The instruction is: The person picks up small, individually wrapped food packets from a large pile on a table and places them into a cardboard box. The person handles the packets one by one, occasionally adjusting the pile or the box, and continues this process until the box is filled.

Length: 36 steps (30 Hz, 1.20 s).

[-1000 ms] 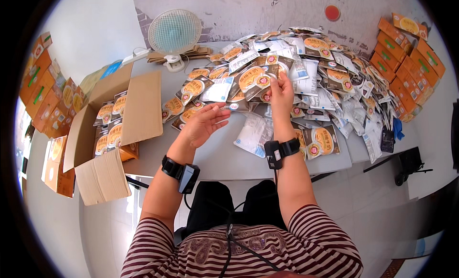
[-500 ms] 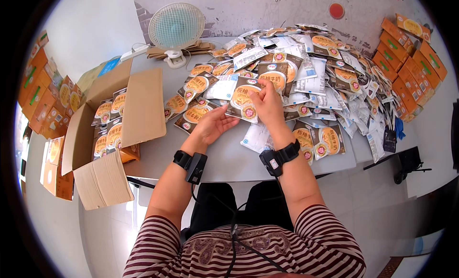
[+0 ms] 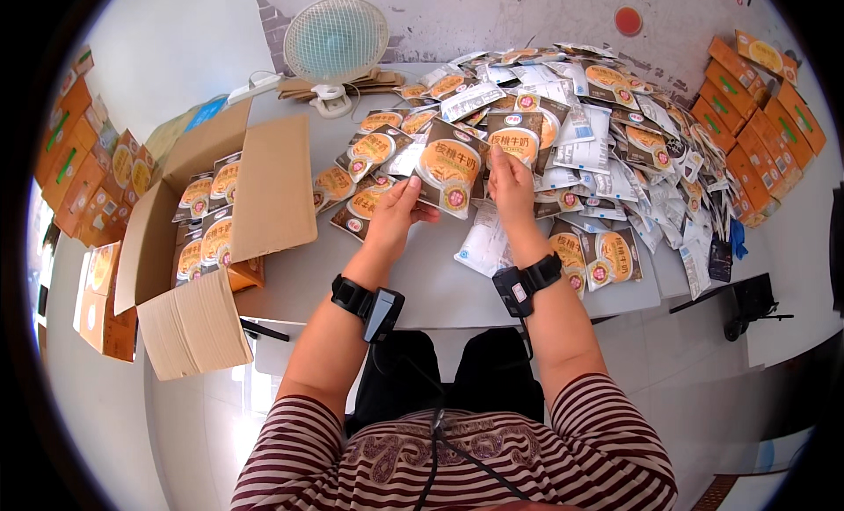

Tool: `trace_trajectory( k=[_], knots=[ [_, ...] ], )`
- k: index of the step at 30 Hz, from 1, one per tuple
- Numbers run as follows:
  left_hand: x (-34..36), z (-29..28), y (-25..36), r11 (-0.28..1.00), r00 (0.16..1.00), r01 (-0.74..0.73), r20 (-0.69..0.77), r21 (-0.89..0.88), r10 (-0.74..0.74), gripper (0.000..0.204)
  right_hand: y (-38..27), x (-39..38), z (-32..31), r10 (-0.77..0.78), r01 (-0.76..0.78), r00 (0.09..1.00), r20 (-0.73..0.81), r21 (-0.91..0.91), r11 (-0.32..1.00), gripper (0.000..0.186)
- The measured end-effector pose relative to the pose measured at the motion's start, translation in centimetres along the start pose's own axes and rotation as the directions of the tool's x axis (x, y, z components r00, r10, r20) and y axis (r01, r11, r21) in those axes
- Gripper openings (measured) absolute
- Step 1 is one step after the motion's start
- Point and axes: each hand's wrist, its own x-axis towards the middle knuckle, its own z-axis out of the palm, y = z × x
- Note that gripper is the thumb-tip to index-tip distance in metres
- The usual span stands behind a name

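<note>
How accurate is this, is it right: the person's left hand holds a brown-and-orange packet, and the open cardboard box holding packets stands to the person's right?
Not quite: in the head view, the open cardboard box stands to the person's left, not right. It does hold packets, and the left hand does hold a brown-and-orange packet.

I look down from my own head, through the left one of two fisheye cameras worn there. My striped shirt (image 3: 479, 432) fills the bottom edge of the frame, nearest of all; my left hand (image 3: 393, 216) and right hand (image 3: 512, 191) sit near the centre, close by, over the table (image 3: 431, 291); the wall (image 3: 527, 14) stands farther off along the top. Everything is upright (though straight edges bow toward the blackened corners).
</note>
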Motion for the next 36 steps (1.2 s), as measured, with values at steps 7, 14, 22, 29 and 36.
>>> trace_trajectory(
  k=[7, 14, 22, 29, 36],
  knots=[
    [-0.4, -0.7, 1.4, 0.985, 0.988, -0.142, 0.053, -0.096, 0.148, 0.033, 0.0, -0.1, -0.2, 0.127, -0.133, 0.980, 0.153, 0.036, 0.990, 0.054],
    [-0.5, -0.3, 0.7, 0.998, 0.990, -0.026, 0.139, 0.054, 0.018, 0.036, -0.4, -0.3, 0.6, 0.217, -0.271, 0.962, 0.167, 0.460, 0.846, 0.038],
    [-0.4, -0.1, 0.9, 0.993, 0.997, -0.055, -0.045, 0.105, 0.060, 0.040, 0.7, -0.2, 0.7, 0.167, -0.155, 0.986, 0.016, 0.464, 0.872, 0.029],
    [-0.6, 0.1, 0.3, 0.991, 0.990, -0.071, 0.126, 0.116, 0.056, 0.037, 0.4, 0.4, 0.5, 0.104, -0.060, 0.994, -0.037, 0.611, 0.789, 0.033],
    [-0.7, -0.8, 0.7, 0.963, 0.979, -0.122, 0.188, 0.240, 0.077, 0.029, -0.8, 0.2, 0.0, 0.197, -0.151, 0.980, 0.001, 0.649, 0.745, 0.034]
  ],
)
